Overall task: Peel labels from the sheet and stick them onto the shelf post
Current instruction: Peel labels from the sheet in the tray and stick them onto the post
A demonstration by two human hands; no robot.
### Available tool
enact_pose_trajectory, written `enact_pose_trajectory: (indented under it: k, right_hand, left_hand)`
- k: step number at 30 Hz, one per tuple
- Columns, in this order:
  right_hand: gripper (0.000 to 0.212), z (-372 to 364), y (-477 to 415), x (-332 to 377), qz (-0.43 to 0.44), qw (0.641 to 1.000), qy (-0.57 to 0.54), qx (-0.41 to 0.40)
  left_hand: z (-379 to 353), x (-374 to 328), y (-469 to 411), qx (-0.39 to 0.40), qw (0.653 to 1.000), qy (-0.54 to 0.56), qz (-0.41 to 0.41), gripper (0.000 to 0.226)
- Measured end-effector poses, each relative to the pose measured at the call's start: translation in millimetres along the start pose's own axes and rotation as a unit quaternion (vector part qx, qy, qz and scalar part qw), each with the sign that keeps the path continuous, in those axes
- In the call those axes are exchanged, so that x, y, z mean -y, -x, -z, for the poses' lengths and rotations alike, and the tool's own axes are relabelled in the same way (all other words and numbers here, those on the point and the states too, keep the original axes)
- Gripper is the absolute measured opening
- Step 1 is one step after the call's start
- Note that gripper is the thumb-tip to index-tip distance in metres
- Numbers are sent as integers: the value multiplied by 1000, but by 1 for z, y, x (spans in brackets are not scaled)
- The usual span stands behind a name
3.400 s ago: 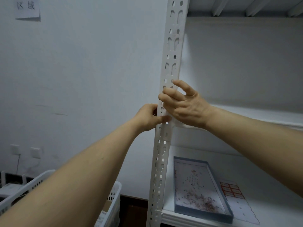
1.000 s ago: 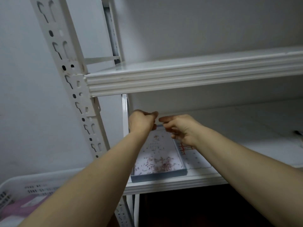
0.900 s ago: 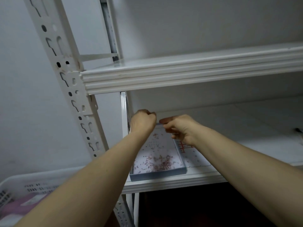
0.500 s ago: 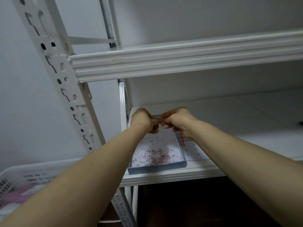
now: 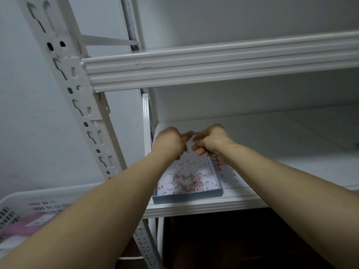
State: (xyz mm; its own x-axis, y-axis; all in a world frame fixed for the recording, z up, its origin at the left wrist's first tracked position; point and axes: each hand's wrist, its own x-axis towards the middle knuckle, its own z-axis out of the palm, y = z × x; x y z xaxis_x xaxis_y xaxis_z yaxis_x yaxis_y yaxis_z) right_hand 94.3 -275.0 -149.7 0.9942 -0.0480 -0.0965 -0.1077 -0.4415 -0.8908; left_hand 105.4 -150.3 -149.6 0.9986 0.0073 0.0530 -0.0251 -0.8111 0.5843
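I cannot make out what my left hand (image 5: 168, 143) and right hand (image 5: 212, 140) hold, if anything. Both show me only their backs, fingers (image 5: 197, 152) curled under, knuckles close together above the back end of the blue tray (image 5: 186, 197). The left thumb points toward the right hand. A thin pale edge shows in the gap between them, too small and blurred to name. For either hand, I cannot tell whether the fingers pinch a label or close on nothing.

The label sheet (image 5: 229, 178) lies flat on the lower shelf (image 5: 291, 136), just beside the tray's right wall, near the shelf's front edge. My right forearm covers part of it. Only a few red-bordered labels (image 5: 218, 163) at its far end and a bare dotted stretch show. The tray sits at the shelf's front left corner, its floor strewn with tiny reddish scraps I cannot resolve.

The shelf post (image 5: 77, 98), white and punched with slots, rises slanted at the left, well apart from both hands. My left forearm crosses its lower part. The upper shelf's ribbed front beam (image 5: 213, 65) runs across above the hands. A white slotted basket (image 5: 38, 202) is cut off at the lower left, with a pink item (image 5: 21, 229) inside. A dark object (image 5: 357, 146) at the lower shelf's right edge is cropped beyond telling.
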Motion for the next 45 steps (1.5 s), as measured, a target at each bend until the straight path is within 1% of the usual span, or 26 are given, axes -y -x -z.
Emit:
enact_pose_trajectory:
  k: [2,5,6,8,10,12,13,14,16,18,20,22,24,25,27,30,32,34,35,37,38,39,41,43,44,45]
  right_hand:
    - [12,1,-1,-2,14,1000,22,-4]
    - [18,3,0,-3,34,998,47,-12]
    - [20,3,0,-2,39,998,52,-16]
    - [23,3,3,1,44,997,58,-18]
    - [18,2,6,6,37,997,71,8]
    - [12,2,11,9,28,995,93,32]
    - [14,1,14,11,28,994,103,33]
    - [15,1,16,12,35,993,110,29]
    - [13,1,21,15,53,991,125,11]
    - [21,1,28,23,74,986,150,-5]
    - [20,1,34,33,101,979,179,-19]
    - [18,-2,43,45,121,976,177,-31]
    - [16,-7,52,56,141,978,148,-38]
    - [18,-9,58,64,155,977,136,-48]
    - [21,-13,68,80,190,973,112,-74]
    - [21,-19,88,109,262,955,83,-109]
    - [19,-26,99,126,308,939,78,-128]
    - [15,-34,107,142,342,924,81,-151]
    - [13,-38,109,151,357,917,73,-162]
    - [14,-45,110,166,381,904,62,-184]
    - [18,-48,110,173,388,899,65,-193]
    - [23,-50,108,179,390,896,70,-199]
    - [30,-55,107,191,393,891,95,-207]
    - [38,-61,106,201,406,877,147,-212]
    - [45,-63,104,206,401,875,171,-211]
    - [54,-66,104,212,381,881,192,-205]
  left_hand:
    - [0,3,-4,-5,1000,-1,8,53]
    - [1,9,-5,-46,998,-33,-2,34]
    - [1,11,-5,-64,997,-45,-6,31]
    - [3,11,-3,-96,994,-49,-15,39]
    - [4,9,1,-98,994,-43,-20,47]
    - [6,8,5,-86,994,-49,-33,31]
    - [8,6,10,-86,994,-48,-36,29]
    - [10,8,10,-98,993,-44,-46,32]
    - [16,9,12,-106,993,-25,-48,22]
    - [25,6,20,-95,994,-23,-41,35]
    - [32,4,27,-70,995,-32,-69,34]
    - [41,3,38,-65,993,-35,-91,39]
    - [52,4,47,-73,992,0,-100,26]
    - [59,4,55,-88,990,14,-107,22]
    - [76,4,70,-143,981,10,-129,28]
    - [102,7,95,-243,954,-10,-173,30]
    - [119,11,108,-299,938,-1,-177,24]
    - [134,18,113,-343,923,41,-167,21]
    - [140,23,112,-364,914,69,-164,28]
    - [154,35,105,-400,897,105,-158,55]
    - [160,41,101,-403,897,109,-144,69]
    - [166,44,98,-390,905,113,-124,82]
    - [175,50,92,-335,928,132,-92,101]
    - [183,51,86,-280,940,179,-81,114]
    - [187,51,82,-258,941,205,-81,118]
    - [190,50,80,-238,942,222,-81,120]
